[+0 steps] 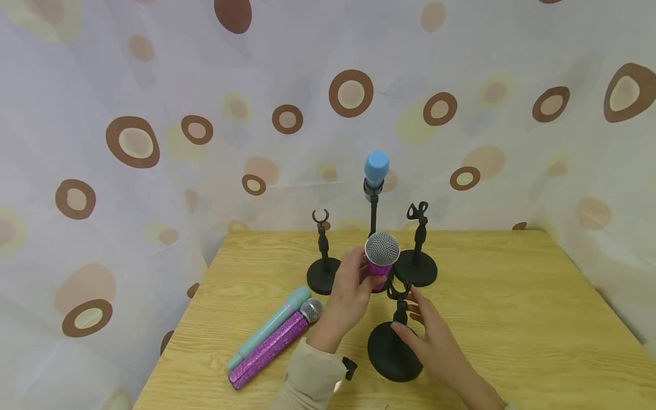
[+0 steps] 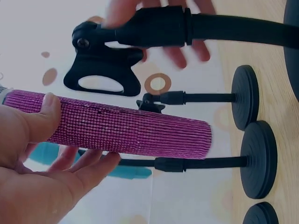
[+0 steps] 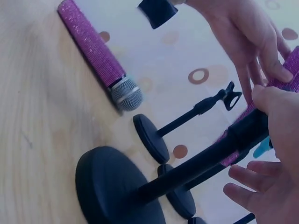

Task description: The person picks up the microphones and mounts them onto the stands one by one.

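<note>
My left hand point(image 1: 350, 293) grips a purple glittery microphone point(image 2: 135, 126), its silver mesh head point(image 1: 382, 249) uppermost in the head view. Just beside it, a black microphone stand point(image 1: 401, 310) rises from a round base point(image 1: 392, 356). My right hand point(image 1: 435, 336) is around the upper part of this stand, thumb on one side and fingers on the other. In the left wrist view, the stand's clip point(image 2: 103, 70) lies close to the microphone's body, which is outside the clip. Part of the stand's upper end is hidden behind the right hand in the right wrist view.
On the table's left lie a second purple microphone point(image 1: 271, 348) and a pale teal one point(image 1: 269, 326). Behind stand a left stand point(image 1: 324, 273), a right stand point(image 1: 417, 265) and a middle stand point(image 1: 373, 210) bearing a blue microphone point(image 1: 377, 166). A patterned sheet point(image 1: 307, 57) hangs behind.
</note>
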### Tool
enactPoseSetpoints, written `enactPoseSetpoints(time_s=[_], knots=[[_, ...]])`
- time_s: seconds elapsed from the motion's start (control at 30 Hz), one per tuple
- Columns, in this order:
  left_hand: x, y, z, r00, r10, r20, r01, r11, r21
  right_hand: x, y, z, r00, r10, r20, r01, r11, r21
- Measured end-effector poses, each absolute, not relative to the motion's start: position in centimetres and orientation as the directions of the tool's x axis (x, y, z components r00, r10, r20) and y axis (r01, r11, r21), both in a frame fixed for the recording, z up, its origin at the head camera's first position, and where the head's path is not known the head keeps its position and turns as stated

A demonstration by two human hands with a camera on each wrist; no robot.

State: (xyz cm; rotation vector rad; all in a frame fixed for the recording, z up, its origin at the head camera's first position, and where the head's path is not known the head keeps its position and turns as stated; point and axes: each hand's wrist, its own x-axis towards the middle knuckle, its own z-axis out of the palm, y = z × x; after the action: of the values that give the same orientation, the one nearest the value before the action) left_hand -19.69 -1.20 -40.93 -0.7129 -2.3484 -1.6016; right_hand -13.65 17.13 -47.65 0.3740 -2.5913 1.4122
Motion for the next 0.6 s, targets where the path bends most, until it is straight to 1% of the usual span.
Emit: enactPoseSetpoints(time_s=[0.07,0.23,0.6], knots=[[-19.8,-0.9,-40.8,-0.837,0.301,0.457,0.535,0.272,0.800,-13.8,16.9,-47.2,-0.949,-0.137,0.285,-0.314,0.522,-0.793],[-19.8,-0.3,-40.6,-0.789,0.377,0.485,0.598,0.288,0.748,-14.2,16.5,-46.6,-0.940,-0.138,0.311,-0.336,0.526,-0.781],[-20.0,0.1,-40.6,-0.752,0.450,0.483,0.638,0.309,0.705,-14.8,16.4,-46.7,-0.924,-0.154,0.351,-0.377,0.530,-0.760]])
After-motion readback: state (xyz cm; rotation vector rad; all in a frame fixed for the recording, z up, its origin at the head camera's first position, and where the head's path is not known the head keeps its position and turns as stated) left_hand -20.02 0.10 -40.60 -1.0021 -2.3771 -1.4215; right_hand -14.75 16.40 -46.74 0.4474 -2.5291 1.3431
